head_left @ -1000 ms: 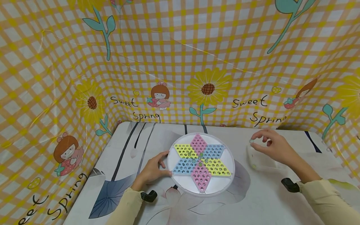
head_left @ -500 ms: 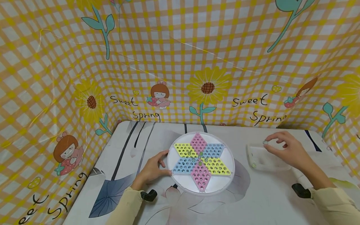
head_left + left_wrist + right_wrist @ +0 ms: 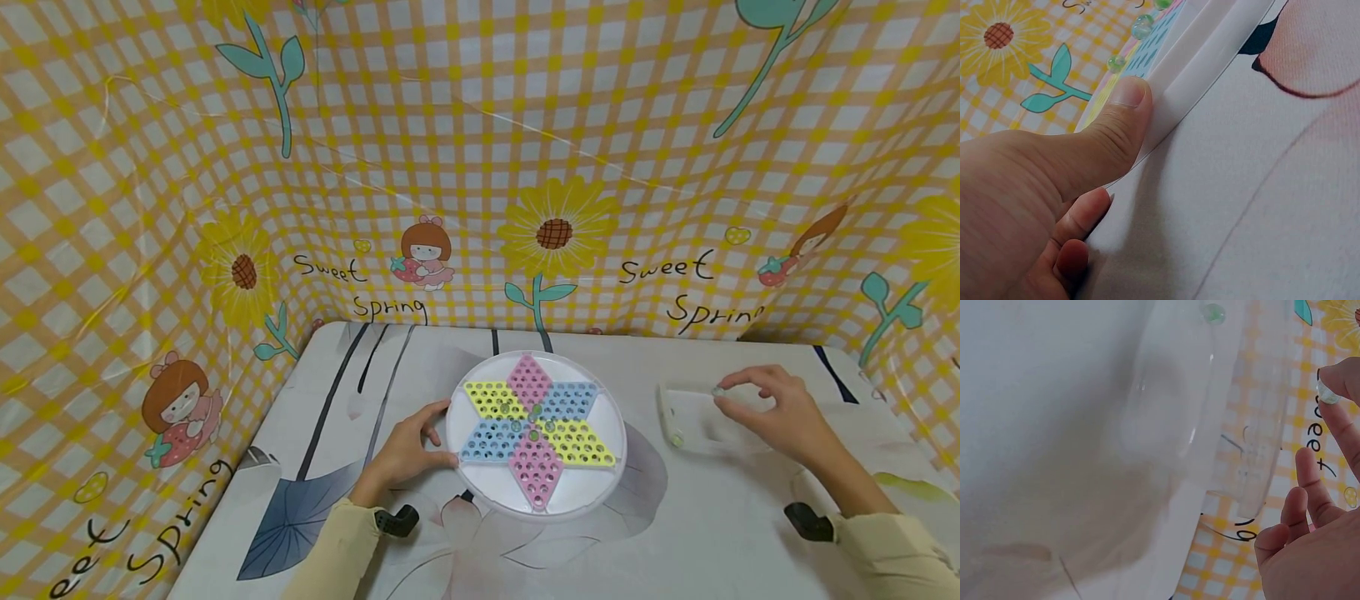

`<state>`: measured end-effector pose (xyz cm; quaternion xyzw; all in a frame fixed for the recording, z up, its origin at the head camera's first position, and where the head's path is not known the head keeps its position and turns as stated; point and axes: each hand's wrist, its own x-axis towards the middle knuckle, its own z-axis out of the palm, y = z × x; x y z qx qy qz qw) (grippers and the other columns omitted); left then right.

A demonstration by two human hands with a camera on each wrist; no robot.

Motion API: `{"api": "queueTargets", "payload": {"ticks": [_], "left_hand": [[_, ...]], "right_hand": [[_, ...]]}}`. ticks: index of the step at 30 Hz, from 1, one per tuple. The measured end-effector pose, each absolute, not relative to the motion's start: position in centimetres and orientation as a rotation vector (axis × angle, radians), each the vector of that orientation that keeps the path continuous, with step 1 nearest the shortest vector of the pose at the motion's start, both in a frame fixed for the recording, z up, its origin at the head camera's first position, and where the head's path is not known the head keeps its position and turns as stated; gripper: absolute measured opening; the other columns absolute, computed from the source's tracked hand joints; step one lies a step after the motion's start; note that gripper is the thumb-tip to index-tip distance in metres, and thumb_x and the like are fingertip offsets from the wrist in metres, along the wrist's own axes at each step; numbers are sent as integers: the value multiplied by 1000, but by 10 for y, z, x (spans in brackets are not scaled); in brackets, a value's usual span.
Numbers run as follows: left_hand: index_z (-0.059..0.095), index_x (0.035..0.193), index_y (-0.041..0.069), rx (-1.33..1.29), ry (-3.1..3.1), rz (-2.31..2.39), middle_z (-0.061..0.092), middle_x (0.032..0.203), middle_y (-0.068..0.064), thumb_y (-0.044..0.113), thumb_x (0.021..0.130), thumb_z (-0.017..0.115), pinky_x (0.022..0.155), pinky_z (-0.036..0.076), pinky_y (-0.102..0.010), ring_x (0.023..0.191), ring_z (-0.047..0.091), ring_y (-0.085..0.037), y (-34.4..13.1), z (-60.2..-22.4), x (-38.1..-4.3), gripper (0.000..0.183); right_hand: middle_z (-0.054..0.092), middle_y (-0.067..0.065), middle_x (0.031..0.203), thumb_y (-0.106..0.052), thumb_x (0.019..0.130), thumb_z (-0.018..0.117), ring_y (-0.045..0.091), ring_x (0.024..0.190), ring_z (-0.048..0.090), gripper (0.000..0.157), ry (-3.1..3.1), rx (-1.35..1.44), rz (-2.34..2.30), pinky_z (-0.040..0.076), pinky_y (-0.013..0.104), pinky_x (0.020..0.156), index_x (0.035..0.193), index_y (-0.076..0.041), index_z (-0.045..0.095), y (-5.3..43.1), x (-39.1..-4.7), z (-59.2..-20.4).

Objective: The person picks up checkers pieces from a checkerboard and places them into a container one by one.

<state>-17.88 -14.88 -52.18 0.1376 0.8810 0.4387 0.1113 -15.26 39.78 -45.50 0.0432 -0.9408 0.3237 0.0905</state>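
A round white Chinese checkers board (image 3: 497, 490) with a pink, yellow and blue star of holes lies mid-table. Several glass marbles (image 3: 534, 435) sit around the star's centre. At the board's left edge, my left hand (image 3: 408, 448) grips the rim. In the left wrist view its thumb (image 3: 1125, 106) lies on top, with the other fingers lower at the side. My right hand (image 3: 783, 421) pinches a clear marble (image 3: 717, 390) between thumb and index finger, above a clear plastic box (image 3: 665, 417). The right wrist view shows this pale marble (image 3: 1327, 392) at the fingertips, the other fingers loosely bent.
A greenish marble (image 3: 677, 439) lies in the box's left end. The table (image 3: 675, 533) wears a pale printed cover. A yellow checked cloth (image 3: 465, 167) rises behind and at both sides.
My right hand has moved right and slightly down, carrying the pinched marble from above the box's far left corner to over its middle. The left hand and the board have stayed in place.
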Motion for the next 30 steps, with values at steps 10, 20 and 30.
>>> {"api": "queueTargets", "payload": {"ticks": [10, 20, 30], "left_hand": [[46, 155, 18, 398, 2583, 1296, 60, 90, 1, 25, 75, 94, 59, 36, -27, 65, 42, -15, -148, -520, -179, 93], [46, 155, 18, 401, 2575, 1308, 60, 89, 1, 24, 75, 94, 59, 36, -27, 65, 41, -14, -149, -521, -179, 93], [46, 155, 19, 406, 2579, 1306, 60, 90, 1, 25, 75, 94, 60, 36, -27, 65, 42, -15, -149, -521, -179, 93]], "right_hand": [[51, 26, 130, -29, 93, 78, 48, 109, 42, 28, -2795, 131, 967, 34, 50, 75, 111, -8, 72, 400, -152, -460], [54, 24, 125, -25, 92, 79, 46, 110, 41, 23, -2752, 165, 982, 34, 50, 78, 107, -9, 74, 400, -152, -466], [52, 25, 128, -33, 94, 77, 45, 108, 41, 46, -2836, 112, 939, 34, 50, 73, 131, -8, 64, 397, -152, -466]]}}
